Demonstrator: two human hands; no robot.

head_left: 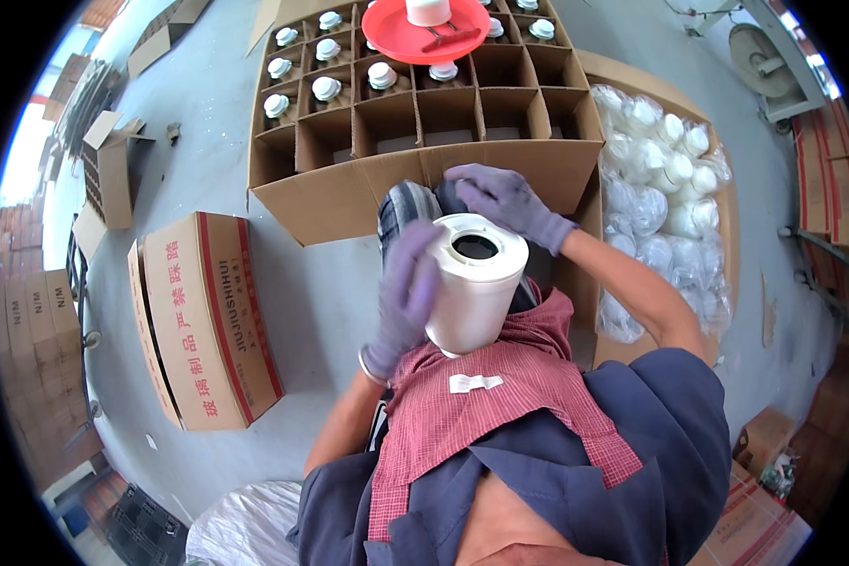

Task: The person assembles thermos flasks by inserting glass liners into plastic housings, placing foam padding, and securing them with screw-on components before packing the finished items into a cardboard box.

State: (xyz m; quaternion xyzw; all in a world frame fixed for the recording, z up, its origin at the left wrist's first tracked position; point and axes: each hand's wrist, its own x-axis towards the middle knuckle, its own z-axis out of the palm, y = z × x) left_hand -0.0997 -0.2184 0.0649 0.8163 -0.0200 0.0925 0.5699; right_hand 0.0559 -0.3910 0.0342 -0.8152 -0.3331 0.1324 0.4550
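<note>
On the person's lap: a large white roll (pixel 474 283) with a dark hollow core stands upright, its top end facing the camera, resting against a red checked apron (pixel 500 396)
Left hand: the left hand (pixel 407 292), in a purple glove, lies flat against the left side of the roll, fingers (pixel 415 247) extended up along its wall, pressing rather than wrapped round
Right hand: the right hand (pixel 507 200), also purple-gloved, sits just behind the top rim of the roll, fingers (pixel 472 179) curled loosely downward; whether they pinch anything cannot be told
Divided carton: a big open cardboard box (pixel 349 193) with cell partitions stands on the floor right in front of the knees; several far cells hold white-capped bottles (pixel 326 88), the near cells hold none
Red tray: a round red plastic dish (pixel 396 42) rests on top of the carton's far cells, with a white cup-like piece (pixel 428 11) on it
Right side: a second box (pixel 717 203) filled with white items wrapped in clear plastic (pixel 665 174) lies just beside the divided carton
Left side: a sealed printed carton (pixel 203 321) lies on the grey concrete floor (pixel 217 113), well apart from the roll, with flattened and open boxes (pixel 113 170) further off
Clothing: a dark blue jacket (pixel 632 453) covers the torso and arms
</note>
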